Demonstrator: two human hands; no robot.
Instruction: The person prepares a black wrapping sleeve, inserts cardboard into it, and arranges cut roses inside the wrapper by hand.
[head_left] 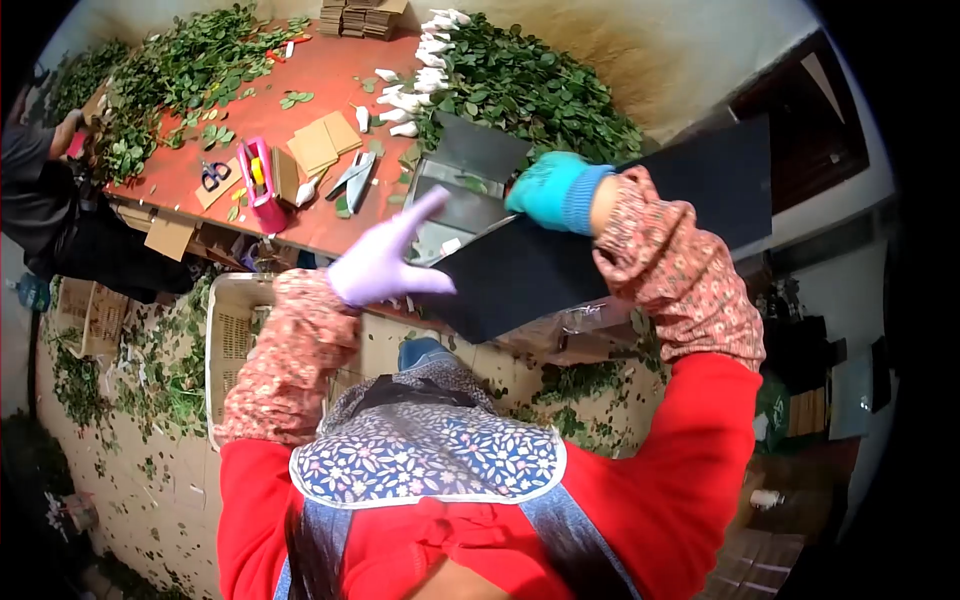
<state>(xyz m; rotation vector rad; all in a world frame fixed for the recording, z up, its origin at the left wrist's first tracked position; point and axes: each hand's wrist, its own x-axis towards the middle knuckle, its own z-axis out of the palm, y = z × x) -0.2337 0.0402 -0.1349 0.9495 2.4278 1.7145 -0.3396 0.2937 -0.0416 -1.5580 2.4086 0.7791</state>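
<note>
My left hand (392,255), in a pale lilac glove, hangs in front of the table with its thumb and fingers spread and nothing in it. My right hand (556,192), in a teal glove with a blue cuff, is closed on a large black sheet (530,275) that spreads out to the left below it and to the right behind my forearm. My right fingertips are partly hidden. Just beyond the sheet's left part is a grey metal tray-like box (478,150) with a leaf and a white scrap in it.
Leafy stems with white-wrapped ends (530,80) are piled at the back right of the red table (330,90). Pruning shears (354,182), scissors (215,176), a pink tape dispenser (262,190) and cardboard pieces (322,143) lie left. A co-worker (60,210) stands far left; a crate (230,340) is below.
</note>
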